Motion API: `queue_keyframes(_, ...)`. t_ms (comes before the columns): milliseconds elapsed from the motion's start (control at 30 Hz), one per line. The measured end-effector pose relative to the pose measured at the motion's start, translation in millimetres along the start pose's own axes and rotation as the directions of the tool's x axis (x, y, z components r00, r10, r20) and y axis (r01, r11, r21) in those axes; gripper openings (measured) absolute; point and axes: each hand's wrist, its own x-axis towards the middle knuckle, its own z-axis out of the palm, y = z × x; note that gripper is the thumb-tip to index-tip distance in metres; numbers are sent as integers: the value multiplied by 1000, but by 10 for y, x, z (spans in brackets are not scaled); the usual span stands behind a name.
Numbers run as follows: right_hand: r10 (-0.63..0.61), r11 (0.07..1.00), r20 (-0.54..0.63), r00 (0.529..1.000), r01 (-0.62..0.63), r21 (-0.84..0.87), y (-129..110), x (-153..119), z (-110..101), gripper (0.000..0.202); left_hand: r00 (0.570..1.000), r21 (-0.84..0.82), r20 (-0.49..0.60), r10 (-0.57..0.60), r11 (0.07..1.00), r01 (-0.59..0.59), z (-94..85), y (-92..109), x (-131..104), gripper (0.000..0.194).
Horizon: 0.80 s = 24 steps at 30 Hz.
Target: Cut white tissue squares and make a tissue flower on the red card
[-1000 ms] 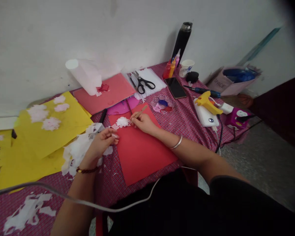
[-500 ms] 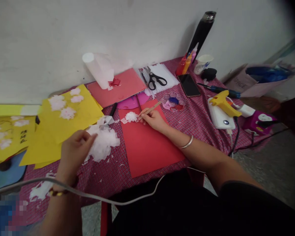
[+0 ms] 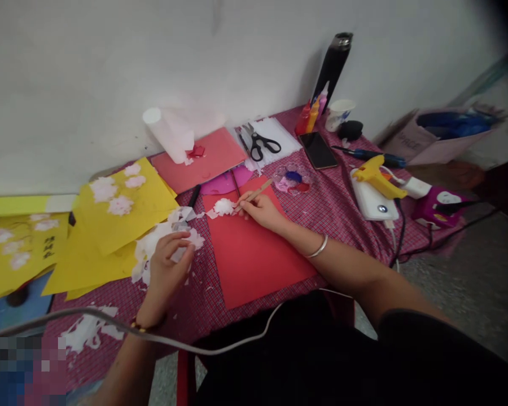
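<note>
My right hand (image 3: 258,210) pinches a thin wooden stick (image 3: 263,187), its lower end beside a small heap of white paper bits (image 3: 224,207) at the top of a red sheet (image 3: 258,259). My left hand (image 3: 169,265) hovers over a pile of white paper scraps (image 3: 146,248), fingers curved and apart, with nothing visible between them. Left of the pile lie yellow sheets (image 3: 122,225), the upper one bearing pale pink paper blossoms (image 3: 121,205).
Scissors (image 3: 260,144), a phone (image 3: 318,150), a paint palette (image 3: 294,179), paint bottles (image 3: 309,117), a cup (image 3: 339,114) and a black flask (image 3: 333,65) stand or lie behind. A yellow glue gun (image 3: 379,177) rests at right. A cable (image 3: 195,347) crosses in front.
My left hand has moved right and its fingers have spread over the scraps. My right hand stays by the white heap with the stick. The view has shifted slightly.
</note>
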Motion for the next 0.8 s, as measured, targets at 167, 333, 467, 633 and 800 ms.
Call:
queue_keyframes(167,19,999,-17,1000,-18,26,-60,10,-10,11,922,-534,103,-372,761,367,116,214,281,20)
queue_keyframes(333,19,999,-27,999,-18,36,-70,22,-18,9,869,-714,213,-446,537,450,428,306,590,35)
queue_keyframes(467,15,1000,37,999,-14,-23,-27,17,3,11,828,-690,249,-503,507,516,646,142,652,41)
queue_keyframes(633,-15,973,75,997,32,-227,48,23,48,19,836,-651,230,-497,561,512,750,-22,576,38)
queue_keyframes(800,-43,940,108,993,77,-333,83,39,42,27,902,-586,223,-369,689,427,741,25,534,25)
